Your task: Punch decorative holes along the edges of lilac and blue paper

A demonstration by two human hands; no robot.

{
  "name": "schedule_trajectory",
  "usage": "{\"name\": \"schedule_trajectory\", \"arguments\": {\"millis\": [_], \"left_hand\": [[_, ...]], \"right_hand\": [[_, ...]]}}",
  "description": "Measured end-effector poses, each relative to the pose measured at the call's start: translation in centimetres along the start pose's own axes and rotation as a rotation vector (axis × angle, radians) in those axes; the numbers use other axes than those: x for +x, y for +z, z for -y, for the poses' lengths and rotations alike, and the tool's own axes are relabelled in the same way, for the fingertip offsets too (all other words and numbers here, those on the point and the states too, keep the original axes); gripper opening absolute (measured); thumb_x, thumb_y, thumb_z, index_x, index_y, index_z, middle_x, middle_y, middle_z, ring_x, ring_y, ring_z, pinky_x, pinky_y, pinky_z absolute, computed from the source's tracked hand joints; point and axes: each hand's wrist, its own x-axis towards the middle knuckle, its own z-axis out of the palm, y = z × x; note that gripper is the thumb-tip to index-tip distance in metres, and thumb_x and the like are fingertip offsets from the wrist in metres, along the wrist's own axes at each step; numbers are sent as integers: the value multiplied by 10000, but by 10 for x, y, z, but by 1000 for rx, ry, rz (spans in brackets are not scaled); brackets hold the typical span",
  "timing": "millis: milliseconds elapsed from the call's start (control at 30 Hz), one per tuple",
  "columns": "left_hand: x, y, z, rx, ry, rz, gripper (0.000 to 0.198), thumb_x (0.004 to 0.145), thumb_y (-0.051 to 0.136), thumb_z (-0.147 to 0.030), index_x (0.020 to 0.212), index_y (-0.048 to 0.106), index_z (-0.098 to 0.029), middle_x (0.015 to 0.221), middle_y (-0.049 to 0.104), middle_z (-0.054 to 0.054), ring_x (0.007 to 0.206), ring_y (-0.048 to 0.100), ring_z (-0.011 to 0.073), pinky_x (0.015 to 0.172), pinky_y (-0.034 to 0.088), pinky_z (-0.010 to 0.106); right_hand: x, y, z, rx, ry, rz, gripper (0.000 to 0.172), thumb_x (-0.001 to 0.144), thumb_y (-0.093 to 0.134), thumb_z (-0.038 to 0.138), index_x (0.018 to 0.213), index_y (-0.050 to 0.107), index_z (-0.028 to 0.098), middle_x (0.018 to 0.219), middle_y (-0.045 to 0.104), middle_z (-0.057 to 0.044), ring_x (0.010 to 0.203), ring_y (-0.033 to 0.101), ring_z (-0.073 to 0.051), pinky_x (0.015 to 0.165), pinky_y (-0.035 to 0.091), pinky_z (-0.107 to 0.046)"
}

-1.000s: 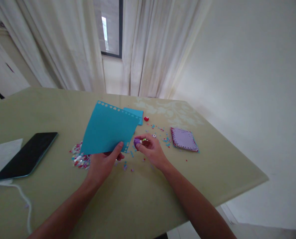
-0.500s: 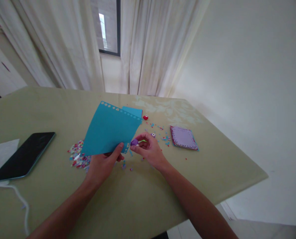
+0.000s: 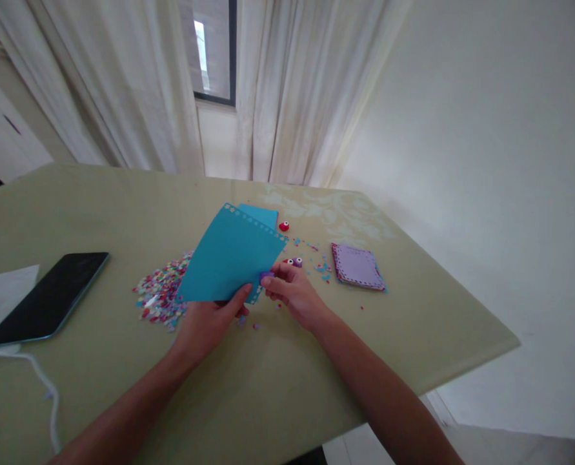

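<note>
A blue sheet of paper [image 3: 232, 255] is pinched at its lower right by my left hand [image 3: 217, 316], the thumb on top. Small punched shapes line its upper edge and part of its right edge. At that right edge, my right hand [image 3: 292, 287] grips a small purple craft punch [image 3: 266, 276], which sits against the paper. Fingers hide much of the punch. Just beyond my right hand lie more small punches with eye-like dots, one of them purple [image 3: 297, 261]. A red punch [image 3: 284, 226] rests farther back, beside a stack of blue paper [image 3: 261, 215].
Left of my hands is a heap of coloured paper bits [image 3: 164, 294]. A dark tablet [image 3: 50, 297] lies on white paper [image 3: 6, 290], near a white cable [image 3: 48, 381]. On the right is a stack of punched purple sheets [image 3: 357, 266]. Loose bits dot the table [image 3: 413, 323].
The blue sheet and my left hand have shifted to the right. My right hand has moved slightly right, and the purple punch now sits higher along the sheet's right edge.
</note>
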Motion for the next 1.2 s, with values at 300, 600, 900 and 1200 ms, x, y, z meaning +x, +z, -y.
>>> {"name": "schedule_trajectory", "arguments": {"millis": [300, 600, 900, 1200], "left_hand": [[0, 6, 2, -33, 4, 18, 446, 714, 664, -667, 528, 680, -262, 583, 750, 86, 558, 717, 266, 576, 566, 357], [0, 7, -2, -96, -19, 12, 398, 691, 681, -645, 608, 722, -257, 599, 763, 79, 579, 739, 286, 581, 585, 366], [1, 7, 2, 19, 9, 16, 399, 753, 641, -640, 547, 707, -304, 632, 776, 66, 649, 753, 301, 771, 615, 425], [3, 6, 4, -4, -33, 7, 391, 755, 656, -642, 604, 745, -293, 638, 766, 54, 659, 758, 285, 762, 613, 399]], "right_hand": [[-4, 6, 4, 87, 93, 5, 545, 611, 1019, 565, 790, 657, 200, 703, 571, 45, 604, 461, -95, 569, 316, -257], [-3, 11, -1, 100, 113, -4, 587, 601, 1009, 606, 793, 621, 209, 671, 583, 54, 577, 480, -97, 553, 317, -258], [-5, 15, 0, 100, 83, -20, 586, 595, 1008, 609, 772, 616, 211, 640, 554, 56, 578, 448, -104, 559, 295, -262], [-4, 17, -5, 86, 44, -18, 507, 630, 1001, 528, 867, 694, 202, 727, 608, 37, 617, 464, -106, 575, 317, -264]]}}
